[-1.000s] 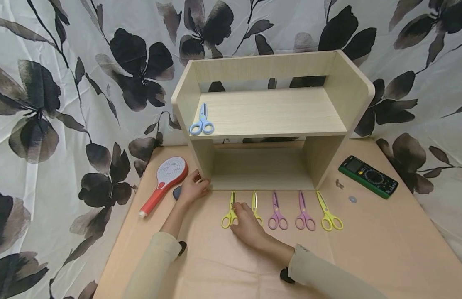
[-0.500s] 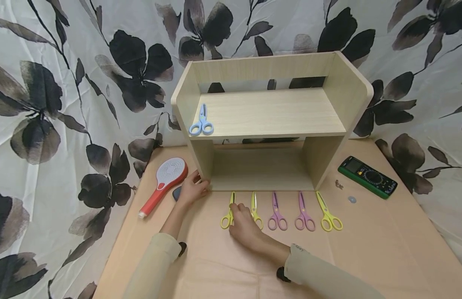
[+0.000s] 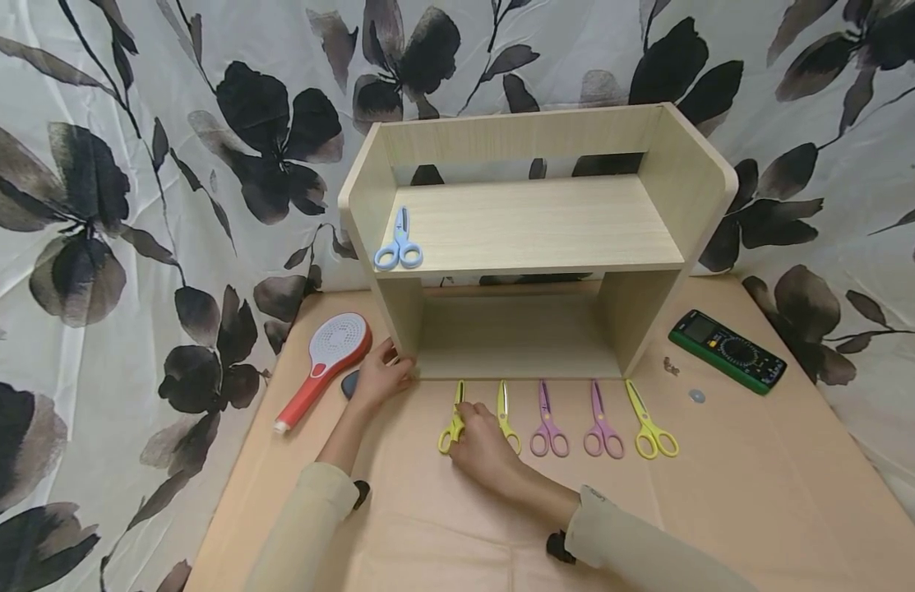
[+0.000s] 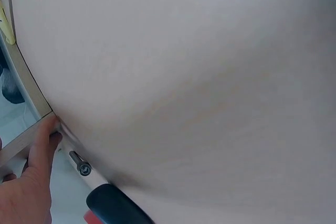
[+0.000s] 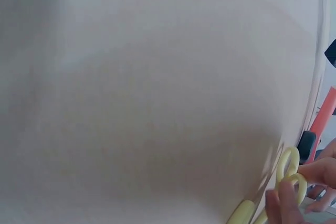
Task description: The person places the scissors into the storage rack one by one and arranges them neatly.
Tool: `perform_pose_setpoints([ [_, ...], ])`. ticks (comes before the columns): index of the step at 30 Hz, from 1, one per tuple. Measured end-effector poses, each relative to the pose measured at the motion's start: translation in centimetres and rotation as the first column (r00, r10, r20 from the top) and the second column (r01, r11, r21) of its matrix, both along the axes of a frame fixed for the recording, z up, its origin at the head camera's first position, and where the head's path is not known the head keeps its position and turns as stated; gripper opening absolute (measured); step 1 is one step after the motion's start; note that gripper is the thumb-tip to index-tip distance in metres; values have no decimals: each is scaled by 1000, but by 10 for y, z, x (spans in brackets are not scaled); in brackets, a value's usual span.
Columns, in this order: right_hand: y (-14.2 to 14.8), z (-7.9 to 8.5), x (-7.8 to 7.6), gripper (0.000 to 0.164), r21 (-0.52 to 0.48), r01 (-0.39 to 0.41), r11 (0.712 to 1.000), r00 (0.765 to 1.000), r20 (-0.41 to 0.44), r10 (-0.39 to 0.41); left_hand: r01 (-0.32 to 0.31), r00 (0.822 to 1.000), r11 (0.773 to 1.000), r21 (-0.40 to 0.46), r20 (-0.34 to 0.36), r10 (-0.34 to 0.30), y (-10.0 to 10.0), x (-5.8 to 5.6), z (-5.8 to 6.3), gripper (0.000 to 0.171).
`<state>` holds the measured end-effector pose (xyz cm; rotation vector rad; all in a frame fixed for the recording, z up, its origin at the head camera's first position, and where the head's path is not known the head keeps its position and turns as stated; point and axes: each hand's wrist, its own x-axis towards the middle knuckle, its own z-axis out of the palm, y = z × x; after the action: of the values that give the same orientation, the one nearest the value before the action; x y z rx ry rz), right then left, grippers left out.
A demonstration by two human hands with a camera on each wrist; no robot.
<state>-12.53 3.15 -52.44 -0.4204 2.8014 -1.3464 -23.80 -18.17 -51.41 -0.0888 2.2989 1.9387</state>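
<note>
My right hand [image 3: 482, 444] pinches the leftmost yellow scissors [image 3: 448, 436] by the handles, in front of the shelf. In the right wrist view, thumb and fingers meet at the yellow finger loops [image 5: 280, 167]. My left hand [image 3: 383, 374] grips the lower front corner of the wooden shelf [image 3: 527, 268] on its left side. The left wrist view has that hand's fingers [image 4: 41, 150] around the side panel's edge. To the right of the held scissors lie another yellow pair [image 3: 504, 411], two purple pairs [image 3: 549, 423] and a last yellow pair [image 3: 649, 427], all in a row.
Blue scissors [image 3: 401, 242] lie on the upper shelf board at its left end. A red and white paddle-shaped brush [image 3: 331, 353] and a dark rounded object [image 3: 349, 382] are beside the left hand. A green multimeter [image 3: 727, 349] and a small grey disc [image 3: 697, 395] lie right of the shelf.
My right hand has shifted slightly left onto the leftmost yellow scissors, whose handles have tilted a little. The left hand stays at the shelf corner.
</note>
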Motion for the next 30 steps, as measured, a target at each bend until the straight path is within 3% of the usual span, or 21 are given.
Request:
perform_pose_setpoints([
  [8, 5, -4, 2, 31, -9, 64, 998, 997, 54, -63, 1, 1000, 1000, 11, 2, -1, 0, 1, 1, 57],
  [16, 12, 0, 6, 36, -156, 97, 983, 992, 100, -82, -3, 1000, 1000, 17, 11, 3, -1, 1, 2, 57],
  [22, 19, 26, 18, 35, -240, 73, 968, 992, 117, -46, -2, 1000, 1000, 14, 10, 2, -1, 1, 1, 55],
  [30, 26, 84, 40, 33, -295, -15, 955, 999, 44, 29, -11, 1000, 1000, -6, -9, 11, -1, 1, -2, 53],
])
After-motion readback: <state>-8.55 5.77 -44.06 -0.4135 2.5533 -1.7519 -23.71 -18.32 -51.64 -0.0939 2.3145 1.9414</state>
